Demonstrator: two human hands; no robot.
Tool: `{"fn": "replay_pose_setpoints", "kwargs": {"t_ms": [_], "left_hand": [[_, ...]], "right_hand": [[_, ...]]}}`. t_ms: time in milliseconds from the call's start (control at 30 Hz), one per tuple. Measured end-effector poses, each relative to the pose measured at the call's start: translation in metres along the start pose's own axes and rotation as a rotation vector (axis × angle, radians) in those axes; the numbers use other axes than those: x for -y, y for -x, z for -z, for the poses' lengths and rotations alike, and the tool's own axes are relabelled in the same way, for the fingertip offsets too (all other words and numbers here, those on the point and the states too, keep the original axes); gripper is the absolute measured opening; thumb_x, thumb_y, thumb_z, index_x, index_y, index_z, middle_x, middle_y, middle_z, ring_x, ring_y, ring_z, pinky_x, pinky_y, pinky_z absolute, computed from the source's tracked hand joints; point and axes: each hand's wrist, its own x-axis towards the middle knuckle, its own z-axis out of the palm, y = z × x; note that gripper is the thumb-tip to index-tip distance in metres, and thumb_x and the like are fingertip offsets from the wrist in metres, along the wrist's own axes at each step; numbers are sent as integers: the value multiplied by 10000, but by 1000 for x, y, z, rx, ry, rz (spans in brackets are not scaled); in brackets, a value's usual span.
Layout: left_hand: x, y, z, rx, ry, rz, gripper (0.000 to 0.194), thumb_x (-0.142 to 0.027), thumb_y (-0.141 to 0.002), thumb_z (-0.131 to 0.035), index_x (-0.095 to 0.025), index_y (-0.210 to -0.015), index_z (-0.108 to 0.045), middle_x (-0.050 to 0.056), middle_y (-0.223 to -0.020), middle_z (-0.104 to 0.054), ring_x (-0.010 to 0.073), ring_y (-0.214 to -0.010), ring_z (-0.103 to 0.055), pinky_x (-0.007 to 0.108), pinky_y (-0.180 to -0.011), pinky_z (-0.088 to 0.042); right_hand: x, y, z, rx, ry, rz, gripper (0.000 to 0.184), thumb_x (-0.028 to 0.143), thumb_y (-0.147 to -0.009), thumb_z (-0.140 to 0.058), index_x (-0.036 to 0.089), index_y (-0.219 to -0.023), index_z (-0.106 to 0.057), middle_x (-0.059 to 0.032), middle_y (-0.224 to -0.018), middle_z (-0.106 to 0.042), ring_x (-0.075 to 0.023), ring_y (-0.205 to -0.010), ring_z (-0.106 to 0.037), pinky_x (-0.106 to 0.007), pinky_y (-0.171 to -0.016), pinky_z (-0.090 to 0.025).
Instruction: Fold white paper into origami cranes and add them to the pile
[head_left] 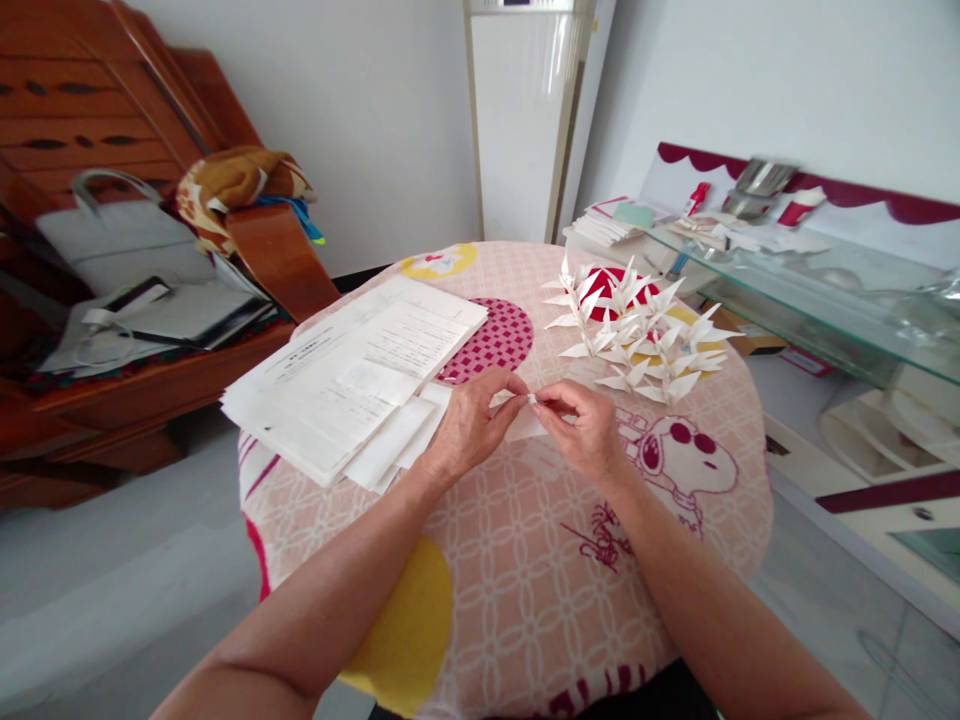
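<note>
Over the middle of the round table, my left hand and my right hand meet fingertip to fingertip. Both pinch a small piece of white paper, mostly hidden by the fingers. Below it, a pale sheet of paper shows between the hands. Several folded white paper cranes stand in a cluster beyond my right hand. Left of my left hand lies a stack of printed sheets, with smaller cut pieces of paper sticking out from under its near edge.
A patterned pink cloth covers the table. On the right stands a glass-topped shelf with a metal pot and papers. To the left is a wooden bench bearing a grey bag. A tall white cabinet stands behind.
</note>
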Motion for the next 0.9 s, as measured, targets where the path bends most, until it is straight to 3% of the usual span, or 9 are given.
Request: {"fn": "replay_pose_setpoints", "kwargs": {"t_ms": [233,700,900], "left_hand": [[0,-2,1,55,133,56,74,-216,-923,-620,-171,-935,-677,25,-869,-714,141,-812,-661,250,-767,-508],[-2,2,-1,42,98,44,70,-177,-909,-611,-169,-898,-680,22,-845,-713,142,-794,-657,254,-751,-501],[-3,0,0,40,149,83,68,-197,-902,-631,-168,-874,-685,20,-828,-716,139,-773,-655,254,-750,-512]], "right_hand": [[-3,0,-1,2,-70,-46,43,223,-831,-671,191,-835,-700,-24,-769,-720,-145,-665,-670,-252,-615,-534],[-3,1,2,41,25,-3,95,208,-855,-635,191,-784,-695,-8,-703,-655,-130,-622,-589,-250,-581,-467],[0,1,3,39,32,-32,92,239,-857,-638,198,-799,-696,-19,-732,-679,-144,-646,-617,-263,-602,-496]]}}
